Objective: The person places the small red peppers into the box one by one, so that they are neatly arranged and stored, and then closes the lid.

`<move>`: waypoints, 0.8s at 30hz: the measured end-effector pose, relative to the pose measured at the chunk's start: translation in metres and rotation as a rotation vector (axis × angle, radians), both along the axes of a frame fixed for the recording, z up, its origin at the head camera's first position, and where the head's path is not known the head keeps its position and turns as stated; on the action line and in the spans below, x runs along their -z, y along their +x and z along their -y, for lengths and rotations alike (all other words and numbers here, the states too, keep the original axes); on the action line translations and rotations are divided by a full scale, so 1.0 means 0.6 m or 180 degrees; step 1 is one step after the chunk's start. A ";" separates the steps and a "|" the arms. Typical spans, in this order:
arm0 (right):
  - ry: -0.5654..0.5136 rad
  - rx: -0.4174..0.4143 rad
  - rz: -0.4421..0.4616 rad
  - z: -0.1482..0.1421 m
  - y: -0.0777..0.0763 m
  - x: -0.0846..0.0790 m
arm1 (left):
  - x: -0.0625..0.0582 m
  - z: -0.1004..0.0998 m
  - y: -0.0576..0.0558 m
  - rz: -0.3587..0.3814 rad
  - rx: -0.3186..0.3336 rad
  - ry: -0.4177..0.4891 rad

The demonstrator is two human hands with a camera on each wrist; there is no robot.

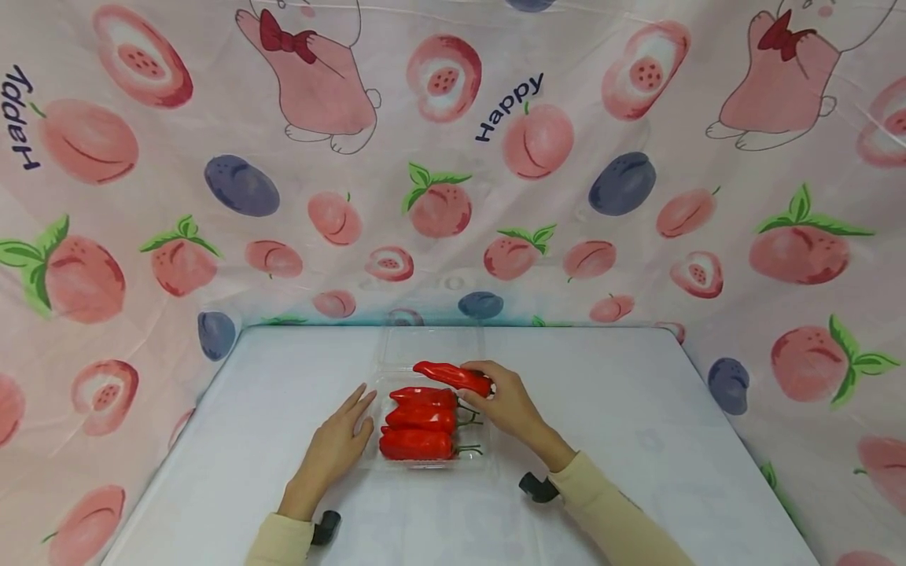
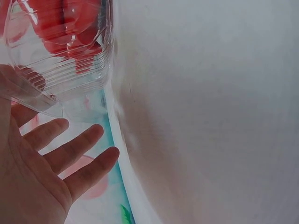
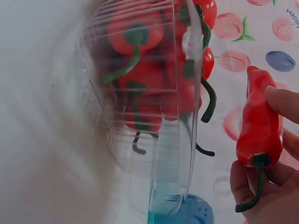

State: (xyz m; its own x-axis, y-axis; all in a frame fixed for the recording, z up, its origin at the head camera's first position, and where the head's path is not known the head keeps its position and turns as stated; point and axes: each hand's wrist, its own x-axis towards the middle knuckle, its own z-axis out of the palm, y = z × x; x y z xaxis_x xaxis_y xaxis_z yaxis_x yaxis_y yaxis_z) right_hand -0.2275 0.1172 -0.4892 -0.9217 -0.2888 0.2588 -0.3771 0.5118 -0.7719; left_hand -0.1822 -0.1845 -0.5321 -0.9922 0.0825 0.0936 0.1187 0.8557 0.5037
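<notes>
A clear plastic container (image 3: 187, 154) stands on the table with its lid (image 1: 432, 346) folded back behind it. Several red peppers (image 1: 418, 445) with green stems lie in it, stacked in more than one layer. My right hand (image 1: 506, 397) holds one more red pepper (image 3: 259, 119) above the container's far right part, thumb on one side and fingers on the other, stem hanging free. At the container's left side is my left hand (image 1: 340, 444), fingers spread and mostly straight, with the thumb side against the clear wall (image 2: 60, 79).
The white table (image 1: 602, 377) spreads around the container. Behind and at both sides hangs a pink cloth (image 1: 453, 141) printed with peaches and rabbits. A dark wrist-camera piece sits at each sleeve cuff (image 1: 283, 538).
</notes>
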 end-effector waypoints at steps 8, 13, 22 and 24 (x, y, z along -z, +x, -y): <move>-0.0057 -0.0094 0.0013 0.011 -0.005 0.003 | 0.001 0.001 -0.001 -0.0053 0.0005 -0.0037; -0.0001 -0.0109 0.0040 0.017 -0.008 0.004 | 0.002 0.001 -0.001 -0.0049 0.0006 -0.0026; 0.0143 -0.0133 0.0081 0.030 -0.013 0.004 | 0.001 0.000 -0.001 -0.0036 -0.0008 -0.0032; 0.0160 -0.0140 0.0107 0.032 -0.013 0.004 | 0.000 -0.001 -0.001 -0.0027 -0.0005 -0.0034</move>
